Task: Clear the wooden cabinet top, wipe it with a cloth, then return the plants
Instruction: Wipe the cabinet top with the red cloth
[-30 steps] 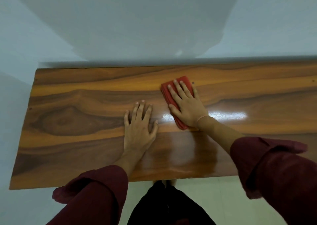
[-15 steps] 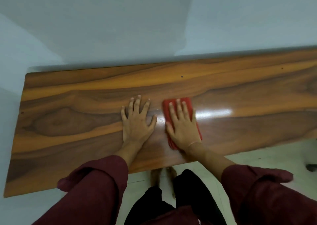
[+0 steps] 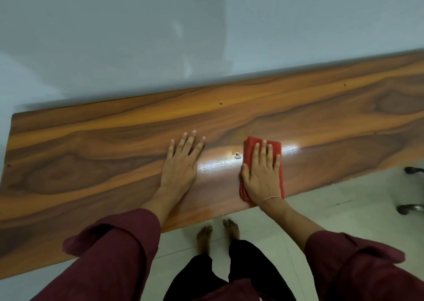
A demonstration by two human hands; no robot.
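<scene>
While the right hand lies flat on it, the cloth sits on the counter close to the near edge. Its long axis runs from that edge toward the wall, and its far short end is square to the wall. It is red and folded into a thick oblong. The layers show along its left side and bunch a little by the wrist.

The right fingers are straight and close together, pressing down on the cloth rather than curling round it, with the thumb along its left edge. The left hand rests palm-down on bare wood to the left, apart from the cloth. Its fingers are straight and slightly spread, and it holds nothing.

The counter is a long rectangle of glossy wood with swirling grain in dark brown and orange. A white glare lies between the hands, and a small screw shows just beside the cloth. The wall is pale and matte. Bare feet stand on the pale tiled floor.
</scene>
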